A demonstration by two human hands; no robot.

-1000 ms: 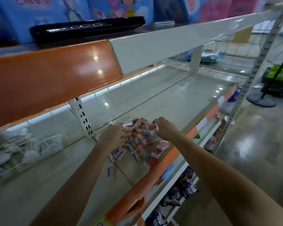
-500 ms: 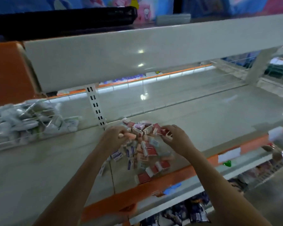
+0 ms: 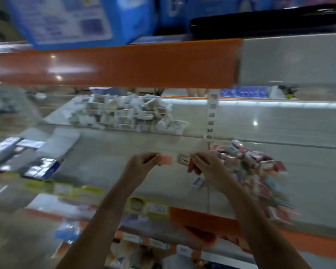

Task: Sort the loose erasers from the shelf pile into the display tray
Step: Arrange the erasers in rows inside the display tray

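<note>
In the head view, both forearms reach up from the bottom edge and meet above the shelf (image 3: 109,158). The left hand (image 3: 139,164) pinches a pink eraser (image 3: 164,159) between thumb and curled fingers, and the right hand (image 3: 204,165) grips a white-sleeved eraser (image 3: 183,158) the same way; the two erasers sit just beside each other, lifted off the surface. The eraser pile (image 3: 254,171) lies to the right, partly hidden behind the right wrist, with one loose eraser (image 3: 197,182) on the shelf below that hand. The shelf is pale and glossy with an orange front lip, and the picture is blurred. Behind the hands, a clear display tray (image 3: 124,113) holds white packets. Dark flat packs (image 3: 25,158) lie at the left. An orange shelf edge (image 3: 114,65) spans above, with blue boxes (image 3: 81,18) on top.
</note>
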